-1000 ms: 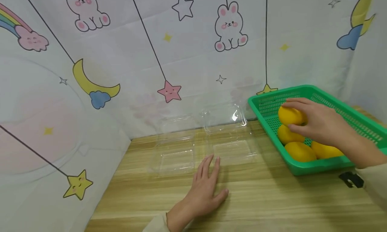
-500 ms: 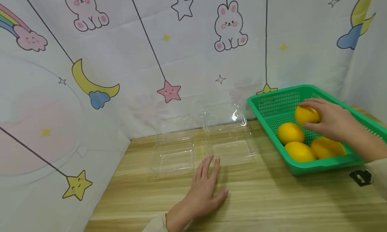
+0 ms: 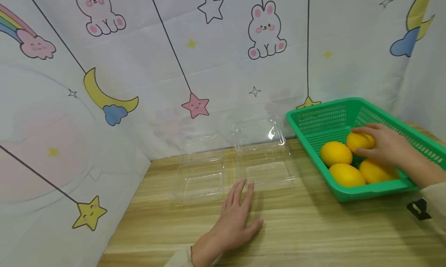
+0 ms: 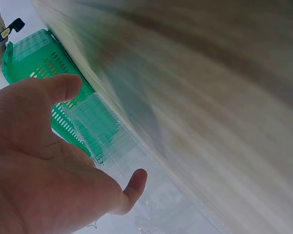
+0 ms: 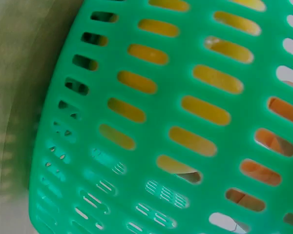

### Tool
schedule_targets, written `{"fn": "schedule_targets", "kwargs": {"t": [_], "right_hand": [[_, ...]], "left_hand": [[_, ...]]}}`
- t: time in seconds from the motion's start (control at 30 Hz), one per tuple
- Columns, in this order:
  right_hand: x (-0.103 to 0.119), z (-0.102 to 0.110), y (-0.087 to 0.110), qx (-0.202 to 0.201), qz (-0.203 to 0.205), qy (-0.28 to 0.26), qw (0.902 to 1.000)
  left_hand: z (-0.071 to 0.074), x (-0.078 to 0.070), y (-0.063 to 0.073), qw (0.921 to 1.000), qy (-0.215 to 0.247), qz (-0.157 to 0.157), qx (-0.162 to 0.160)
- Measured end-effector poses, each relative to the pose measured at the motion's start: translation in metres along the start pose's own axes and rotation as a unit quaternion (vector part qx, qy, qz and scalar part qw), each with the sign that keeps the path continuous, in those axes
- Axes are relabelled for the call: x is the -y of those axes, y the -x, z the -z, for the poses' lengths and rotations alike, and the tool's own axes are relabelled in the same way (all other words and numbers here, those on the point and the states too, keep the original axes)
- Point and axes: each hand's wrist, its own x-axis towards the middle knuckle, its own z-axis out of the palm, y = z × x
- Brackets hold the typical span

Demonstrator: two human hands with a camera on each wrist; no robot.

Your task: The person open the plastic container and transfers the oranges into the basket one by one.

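Observation:
Inside the green basket [image 3: 315,166], my right hand [image 3: 388,145] grips a rounded yellow-orange fruit [image 3: 359,141] between thumb and fingers. Three similar fruits lie nearer the basket's front left corner, one fruit [image 3: 336,154] right beside the gripped one. The right wrist view looks through the slotted basket wall [image 5: 156,114] at yellow fruit behind it. My left hand [image 3: 231,220] rests on the table with fingers extended, holding nothing. Just beyond its fingertips stand two clear plastic clamshell boxes, a left box [image 3: 203,183] and a right box [image 3: 266,172], lids raised.
The wooden table [image 3: 167,228] meets a white cloth backdrop [image 3: 223,65] printed with rabbits, stars and moons, behind the boxes and basket. Another stretch of cloth [image 3: 42,143] borders the table's left side. The basket stands on the right, close to the right box.
My right hand has moved right and down into the basket with the fruit, from above the other fruits to beside them. My left hand and the boxes have stayed put.

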Motion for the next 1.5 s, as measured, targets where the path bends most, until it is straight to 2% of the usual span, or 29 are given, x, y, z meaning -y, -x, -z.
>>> {"fn": "schedule_targets", "kwargs": {"t": [0.27, 0.57, 1.17, 1.5], "right_hand": [[-0.001, -0.005, 0.000, 0.022, 0.001, -0.009, 0.9997], [-0.002, -0.008, 0.000, 0.042, 0.010, 0.023, 0.9988], [0.000, -0.012, -0.001, 0.051, 0.038, 0.037, 0.9973], [0.000, -0.014, 0.003, 0.055, 0.036, 0.018, 0.9976]], "left_hand": [[0.002, 0.000, -0.002, 0.9999, -0.004, -0.008, -0.010], [-0.001, 0.001, -0.002, 0.9999, -0.002, -0.010, -0.008], [0.000, 0.001, 0.000, 1.0000, -0.006, -0.007, 0.001], [-0.002, 0.002, -0.001, 1.0000, -0.004, -0.008, -0.004]]}}
